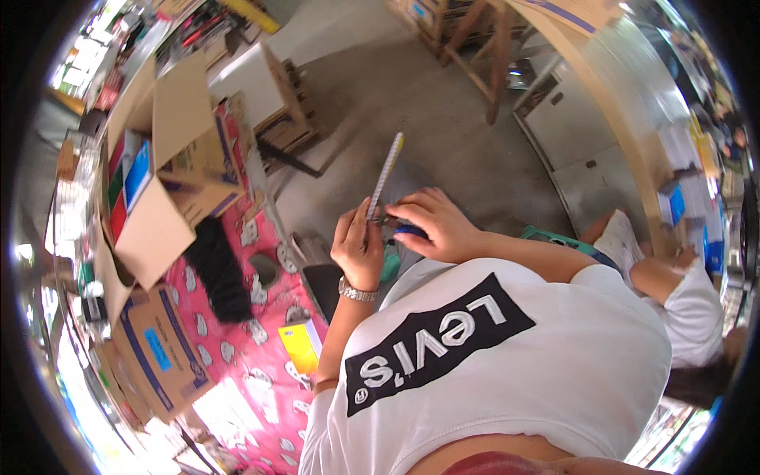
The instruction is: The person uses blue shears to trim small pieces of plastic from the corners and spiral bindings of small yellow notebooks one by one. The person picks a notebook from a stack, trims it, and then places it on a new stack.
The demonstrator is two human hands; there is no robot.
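Observation:
My left hand point(356, 247), with a watch on its wrist, is closed around the lower end of a narrow spiral-bound notebook point(386, 174). The notebook stands nearly edge-on, tilted up and away, with a yellow corner at its far end. My right hand point(439, 226) meets it from the right, fingers curled around a small blue-handled tool point(412, 231). A dark metal part shows between the hands at the notebook's lower end. Most of the tool is hidden, so its exact kind is unclear.
On the left, an open cardboard box point(182, 111) holds blue and red books on a pink patterned cloth point(237, 348). A yellow booklet point(297, 348) and a black furry thing point(218, 269) lie there too. Another person point(689, 309) sits close on my right, beside a long wooden table point(609, 87).

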